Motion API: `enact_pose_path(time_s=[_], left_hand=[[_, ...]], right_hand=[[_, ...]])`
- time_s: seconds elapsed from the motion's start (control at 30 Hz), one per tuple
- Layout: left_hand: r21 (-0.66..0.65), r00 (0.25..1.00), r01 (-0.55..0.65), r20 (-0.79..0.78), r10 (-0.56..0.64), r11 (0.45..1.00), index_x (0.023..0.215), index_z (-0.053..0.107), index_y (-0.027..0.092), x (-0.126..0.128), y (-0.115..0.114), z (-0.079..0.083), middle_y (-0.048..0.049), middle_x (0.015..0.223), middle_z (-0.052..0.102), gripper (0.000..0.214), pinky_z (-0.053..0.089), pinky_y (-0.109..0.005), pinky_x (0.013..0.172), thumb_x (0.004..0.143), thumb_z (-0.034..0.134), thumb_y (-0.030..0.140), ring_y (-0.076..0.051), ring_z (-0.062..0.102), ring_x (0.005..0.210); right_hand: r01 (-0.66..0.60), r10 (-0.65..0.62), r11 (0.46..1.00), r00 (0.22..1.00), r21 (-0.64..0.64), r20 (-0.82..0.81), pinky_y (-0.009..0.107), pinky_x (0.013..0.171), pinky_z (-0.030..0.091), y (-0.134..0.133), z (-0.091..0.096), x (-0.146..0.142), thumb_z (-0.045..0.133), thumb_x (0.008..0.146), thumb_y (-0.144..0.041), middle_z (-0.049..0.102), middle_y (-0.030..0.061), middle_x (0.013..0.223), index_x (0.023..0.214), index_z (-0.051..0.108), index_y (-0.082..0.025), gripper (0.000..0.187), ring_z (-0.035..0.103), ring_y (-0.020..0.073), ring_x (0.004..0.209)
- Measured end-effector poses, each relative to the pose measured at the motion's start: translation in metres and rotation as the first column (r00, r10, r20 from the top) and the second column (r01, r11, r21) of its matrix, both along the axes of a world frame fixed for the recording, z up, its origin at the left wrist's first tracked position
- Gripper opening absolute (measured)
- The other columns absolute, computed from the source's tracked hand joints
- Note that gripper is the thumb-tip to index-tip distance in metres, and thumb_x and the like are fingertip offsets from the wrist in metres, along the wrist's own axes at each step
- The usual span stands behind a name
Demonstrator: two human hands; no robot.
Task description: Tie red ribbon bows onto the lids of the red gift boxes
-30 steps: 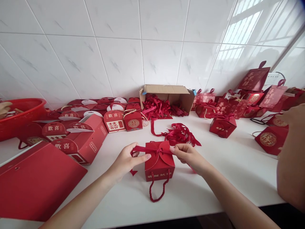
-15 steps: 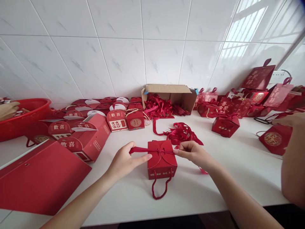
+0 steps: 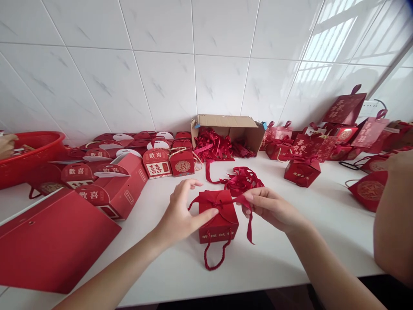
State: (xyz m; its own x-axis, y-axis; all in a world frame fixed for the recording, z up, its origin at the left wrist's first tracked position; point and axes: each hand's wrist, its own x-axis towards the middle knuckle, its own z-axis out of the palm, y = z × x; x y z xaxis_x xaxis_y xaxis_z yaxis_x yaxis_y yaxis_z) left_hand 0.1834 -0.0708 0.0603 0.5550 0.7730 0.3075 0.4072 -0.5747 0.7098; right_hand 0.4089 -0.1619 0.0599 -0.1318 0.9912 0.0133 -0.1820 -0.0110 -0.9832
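Note:
A small red gift box (image 3: 206,221) stands upright on the white table in front of me, its dark red cord handle (image 3: 213,268) hanging down over the near side. Across its flap top runs a red ribbon (image 3: 229,200), which looks knotted near the middle. My left hand (image 3: 180,215) is at the box's left side, thumb lying on the top, fingers spread and apart from the ribbon. At the right, my right hand (image 3: 274,207) pinches the ribbon and draws it out sideways; a loose tail dangles below the fingers.
Behind the box lies a heap of red ribbon (image 3: 243,178), and a cardboard box (image 3: 222,120) of ribbons leans by the tiled wall. Red gift boxes (image 3: 129,183) crowd the left, near a red basin (image 3: 38,155). More boxes (image 3: 301,172) and another person's arm (image 3: 395,219) are at right.
My left hand has let go of the ribbon's left end and its fingers have spread. My right hand has moved slightly right, now holding a longer stretch of ribbon.

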Motion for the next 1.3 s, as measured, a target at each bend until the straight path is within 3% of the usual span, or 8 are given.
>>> enact_pose_path(time_s=[0.13, 0.27, 0.37, 0.57, 0.8, 1.0, 1.2, 1.3], left_hand=[[0.281, 0.997, 0.074, -0.036, -0.066, 0.957, 0.104, 0.045, 0.023, 0.025, -0.011, 0.006, -0.0069, 0.112, 0.055, 0.042, 0.031, -0.041, 0.098, 0.072, 0.069, 0.035, -0.025, 0.048, 0.111], [0.385, 0.999, 0.034, -0.001, -0.037, 0.922, 0.095, 0.050, 0.021, 0.039, -0.008, 0.004, -0.0053, 0.099, 0.061, 0.027, 0.032, -0.039, 0.092, 0.076, 0.066, 0.031, -0.023, 0.054, 0.099], [0.328, 0.998, 0.065, -0.006, -0.066, 0.942, 0.086, 0.058, 0.022, 0.038, -0.002, 0.003, -0.0016, 0.090, 0.068, 0.011, 0.031, -0.039, 0.092, 0.082, 0.061, 0.032, -0.021, 0.060, 0.089], [0.138, 0.993, 0.120, 0.001, -0.121, 0.983, 0.078, 0.069, 0.025, 0.034, 0.004, 0.004, 0.0004, 0.085, 0.074, 0.019, 0.029, -0.040, 0.095, 0.080, 0.064, 0.043, -0.022, 0.064, 0.084], [0.164, 0.990, 0.136, -0.040, -0.132, 0.977, 0.084, 0.068, 0.025, 0.037, 0.003, 0.006, 0.0011, 0.087, 0.073, 0.011, 0.029, -0.041, 0.095, 0.082, 0.059, 0.031, -0.021, 0.064, 0.082], [0.149, 0.986, 0.150, -0.097, -0.137, 0.977, 0.077, 0.063, 0.023, 0.037, 0.002, 0.010, 0.0020, 0.081, 0.071, 0.005, 0.034, -0.038, 0.088, 0.079, 0.059, 0.025, -0.019, 0.062, 0.077], [0.099, 0.990, 0.142, -0.010, -0.142, 0.985, 0.071, 0.062, 0.021, 0.040, 0.002, 0.018, 0.0002, 0.073, 0.069, 0.022, 0.040, -0.030, 0.075, 0.086, 0.051, 0.033, -0.017, 0.059, 0.067], [0.171, 0.996, 0.090, -0.015, -0.089, 0.981, 0.061, 0.055, 0.020, 0.040, 0.004, 0.021, 0.0008, 0.062, 0.062, 0.033, 0.039, -0.030, 0.073, 0.089, 0.047, 0.036, -0.015, 0.054, 0.061]], right_hand=[[0.010, -0.009, 1.000, 0.999, 0.023, -0.044, 0.026, 0.068, 0.044, 0.002, 0.012, -0.011, 0.065, 0.083, -0.040, 0.059, 0.0027, 0.067, 0.071, 0.067, -0.015, 0.028, 0.052, 0.0118, 0.064], [0.064, -0.064, 0.997, 0.998, 0.042, 0.006, 0.026, 0.069, 0.045, 0.002, 0.018, -0.014, 0.070, 0.078, -0.043, 0.060, 0.0028, 0.071, 0.074, 0.068, -0.016, 0.028, 0.052, 0.0118, 0.066], [0.102, -0.102, 0.994, 0.995, 0.038, 0.004, 0.025, 0.069, 0.045, 0.000, 0.018, -0.011, 0.071, 0.077, -0.042, 0.060, 0.0024, 0.071, 0.073, 0.067, -0.016, 0.027, 0.052, 0.0112, 0.065], [0.085, -0.081, 0.995, 0.993, 0.042, -0.085, 0.024, 0.068, 0.046, -0.002, 0.012, -0.007, 0.067, 0.082, -0.037, 0.061, 0.0023, 0.070, 0.075, 0.068, -0.016, 0.023, 0.054, 0.0108, 0.064], [0.064, -0.061, 0.996, 0.997, 0.058, -0.055, 0.027, 0.068, 0.047, 0.000, 0.013, -0.009, 0.069, 0.080, -0.038, 0.063, 0.0025, 0.072, 0.090, 0.070, -0.018, 0.023, 0.055, 0.0121, 0.065], [0.029, -0.016, 0.993, 0.994, 0.111, -0.111, 0.024, 0.069, 0.046, 0.001, 0.018, -0.013, 0.068, 0.083, -0.034, 0.063, 0.0006, 0.070, 0.101, 0.069, -0.021, 0.023, 0.056, 0.0102, 0.065], [0.079, -0.073, 0.989, 0.996, 0.121, -0.052, 0.027, 0.071, 0.046, 0.001, 0.016, -0.016, 0.067, 0.083, -0.036, 0.064, 0.0001, 0.070, 0.102, 0.065, -0.021, 0.024, 0.058, 0.0116, 0.066], [0.089, -0.090, 0.988, 0.996, 0.125, -0.002, 0.027, 0.069, 0.047, 0.001, 0.012, -0.017, 0.065, 0.085, -0.038, 0.064, 0.0003, 0.068, 0.103, 0.063, -0.019, 0.026, 0.059, 0.0124, 0.065]])
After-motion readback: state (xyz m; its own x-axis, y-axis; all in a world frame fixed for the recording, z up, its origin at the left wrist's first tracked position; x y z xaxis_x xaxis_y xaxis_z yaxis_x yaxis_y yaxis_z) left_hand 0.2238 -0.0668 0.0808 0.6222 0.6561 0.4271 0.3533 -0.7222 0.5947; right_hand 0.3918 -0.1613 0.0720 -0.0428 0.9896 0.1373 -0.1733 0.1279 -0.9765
